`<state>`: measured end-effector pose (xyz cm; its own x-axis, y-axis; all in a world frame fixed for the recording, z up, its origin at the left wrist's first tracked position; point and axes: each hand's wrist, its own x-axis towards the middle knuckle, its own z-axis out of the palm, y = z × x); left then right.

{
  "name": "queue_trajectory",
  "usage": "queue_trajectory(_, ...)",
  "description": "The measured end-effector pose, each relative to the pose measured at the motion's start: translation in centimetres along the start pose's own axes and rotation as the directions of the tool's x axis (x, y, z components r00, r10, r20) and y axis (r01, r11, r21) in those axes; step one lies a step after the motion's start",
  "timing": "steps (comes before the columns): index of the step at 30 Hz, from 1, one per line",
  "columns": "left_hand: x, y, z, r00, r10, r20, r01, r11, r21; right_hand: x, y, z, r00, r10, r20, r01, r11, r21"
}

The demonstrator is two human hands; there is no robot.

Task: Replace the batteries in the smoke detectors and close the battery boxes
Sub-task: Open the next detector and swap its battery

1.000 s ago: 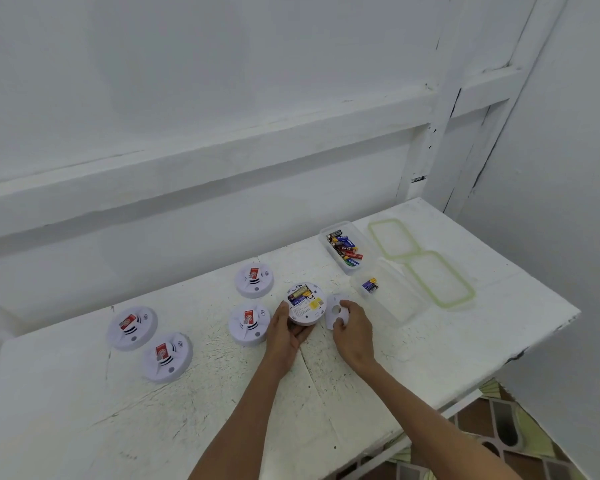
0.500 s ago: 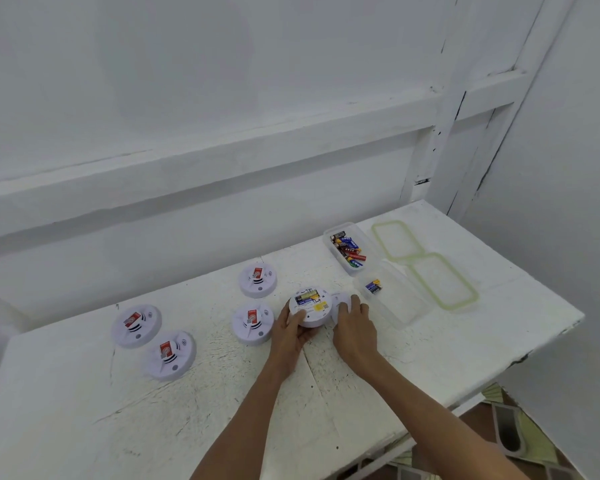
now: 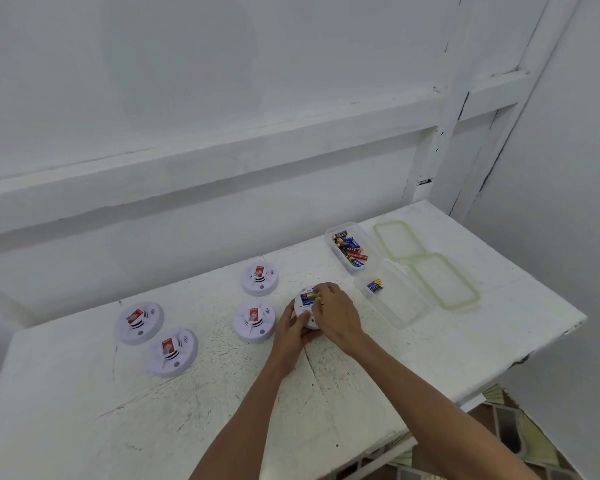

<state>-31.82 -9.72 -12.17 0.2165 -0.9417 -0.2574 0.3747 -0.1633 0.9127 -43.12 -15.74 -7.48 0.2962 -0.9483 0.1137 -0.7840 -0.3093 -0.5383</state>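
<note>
A white-painted table (image 3: pixel 326 410) stands in the corner of a room with white walls (image 3: pixel 222 98); a thick horizontal beam runs along the back wall. The tabletop paint is scuffed, cracked and speckled, and chipped along the right edge. Patterned floor tiles show below the front right corner.

Near the table's middle, the left hand (image 3: pixel 291 332) grips the side of a round white smoke detector (image 3: pixel 303 304) lying back-up with its battery bay uncovered. The right hand (image 3: pixel 336 313) curls over it, fingertips pinching a yellow and blue battery (image 3: pixel 310 296) in the bay.

Four other round white detectors (image 3: pixel 260 278) (image 3: pixel 254 321) (image 3: pixel 138 322) (image 3: pixel 171 351), each with a red label, lie to the left, two just beside the hands and two well apart.

To the right sit two clear plastic boxes: the far box (image 3: pixel 330 249) holds many coloured batteries, the near box (image 3: pixel 406 306) only a few. Beside them lie two translucent green-rimmed lids (image 3: pixel 399 240) (image 3: pixel 445 282), overlapping at a corner. Bare tabletop spreads along the front and left.
</note>
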Motion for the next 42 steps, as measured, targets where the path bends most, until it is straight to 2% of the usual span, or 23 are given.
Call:
queue_trajectory(6, -0.5, 0.8, 0.3, 0.998, 0.031, 0.059, -0.034, 0.998, 0.050, 1.5, -1.6, -0.4, 0.996, 0.083, 0.028, -0.081, 0.996, -0.044)
queue_trajectory(13, -0.6, 0.7, 0.4, 0.998, 0.063, 0.027, -0.065, 0.994, 0.090, 3.6, -2.1, -0.2, 0.970, 0.224, 0.091, -0.223, 0.975, -0.011)
queue_trajectory(18, -0.4, 0.4, 0.1, 0.997, 0.060, 0.042, -0.064, 0.993, 0.101, 3.8, -1.1, -0.7, 0.969, 0.211, 0.128, -0.218, 0.975, 0.047)
queue_trajectory(28, 0.0, 0.0, -0.2, 1.000, 0.011, 0.011, -0.012, 0.994, 0.111, 3.0, -0.2, -0.8, 0.983, 0.183, 0.009, -0.183, 0.981, 0.060)
queue_trajectory(38, -0.1, 0.2, -0.1, 1.000, 0.013, 0.008, -0.014, 0.991, 0.136, 3.2, -0.1, -1.2, 0.973, 0.224, 0.052, -0.228, 0.968, 0.106)
queue_trajectory(42, -0.3, 0.3, 0.0, 0.999, 0.031, 0.034, -0.036, 0.986, 0.160, 2.6, -0.6, -1.6, 0.964, 0.240, 0.112, -0.253, 0.961, 0.115)
